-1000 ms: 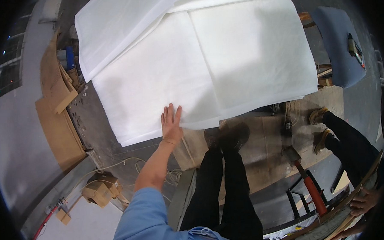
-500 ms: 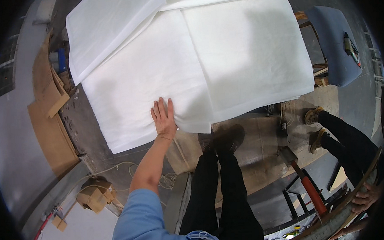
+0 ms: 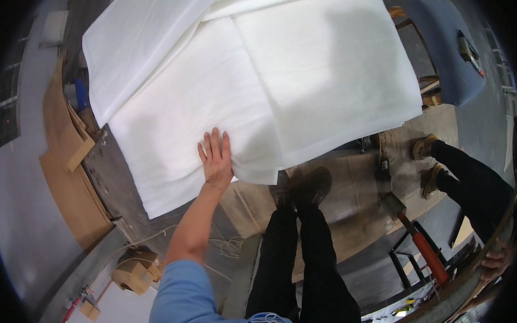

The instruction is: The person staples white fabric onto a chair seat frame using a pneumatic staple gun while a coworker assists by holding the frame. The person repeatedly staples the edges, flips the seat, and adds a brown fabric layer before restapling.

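My left hand [image 3: 216, 163] lies on the near edge of a large white, soft sheet [image 3: 181, 107], fingers stretched out and its thumb hidden. The sheet puckers beside the hand. A second white sheet [image 3: 329, 72] spreads to the right, meeting the first along a seam-like line. At the upper left, another white layer [image 3: 144, 45] is laid or folded slantwise across the top. The near edges hang over the dark surface below. My right hand is out of sight.
Brown cardboard [image 3: 69, 187] stands at left, near a small carton [image 3: 137, 270] and a loose cord [image 3: 227, 245]. A blue padded piece [image 3: 447, 49] carries a hand tool [image 3: 469, 53]. At right are a red-handled jack-like tool [image 3: 427, 255], another person's legs [image 3: 472, 172] and hand [image 3: 496, 261].
The view has shifted slightly. My left hand stays flat on the sheet's near edge, a little further left in the picture. The other person's hand has moved slightly.
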Motion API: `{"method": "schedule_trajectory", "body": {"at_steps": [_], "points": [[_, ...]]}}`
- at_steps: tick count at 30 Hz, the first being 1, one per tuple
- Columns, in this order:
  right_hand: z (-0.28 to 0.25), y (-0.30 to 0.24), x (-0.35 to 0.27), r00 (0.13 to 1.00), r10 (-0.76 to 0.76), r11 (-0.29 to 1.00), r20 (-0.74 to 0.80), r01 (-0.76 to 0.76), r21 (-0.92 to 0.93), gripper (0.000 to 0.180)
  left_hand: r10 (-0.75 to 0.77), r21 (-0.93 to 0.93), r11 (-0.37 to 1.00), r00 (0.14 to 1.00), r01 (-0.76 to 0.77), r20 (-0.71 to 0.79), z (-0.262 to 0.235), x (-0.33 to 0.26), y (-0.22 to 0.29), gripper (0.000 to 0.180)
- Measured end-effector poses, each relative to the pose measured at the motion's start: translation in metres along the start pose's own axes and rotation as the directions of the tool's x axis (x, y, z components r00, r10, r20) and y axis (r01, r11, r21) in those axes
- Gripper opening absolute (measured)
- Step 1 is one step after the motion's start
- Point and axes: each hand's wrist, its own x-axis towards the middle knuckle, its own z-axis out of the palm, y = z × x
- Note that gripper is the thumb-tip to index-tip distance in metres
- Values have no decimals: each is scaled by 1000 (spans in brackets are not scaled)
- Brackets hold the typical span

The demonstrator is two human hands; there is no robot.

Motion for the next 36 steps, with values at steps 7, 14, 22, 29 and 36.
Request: {"method": "schedule_trajectory", "body": {"at_steps": [7, 14, 22, 29, 36], "points": [[37, 10, -35, 969, -47, 992, 241, 16, 127, 33, -2, 5, 1000, 989, 1, 147, -135, 8, 3, 96], [78, 20, -72, 840, -303, 927, 451, 149, 345, 34, -78, 5, 997, 985, 80, -157, -315, 69, -41, 83], [76, -5, -63, 911, -302, 823, 282, 99, 559, 24, -218, -99, 971, 976, 215, -18, -457, 173, -66, 33], [46, -34, -86, 924, -340, 738, 173, 148, 659, 21, -364, -569, 758, 931, 318, 36, -637, 138, -36, 52], [4, -73, -72, 790, -591, 655, 166, 349, 670, 33, -286, -667, 728, 954, 156, -89, -781, 65, 14, 50]]}}
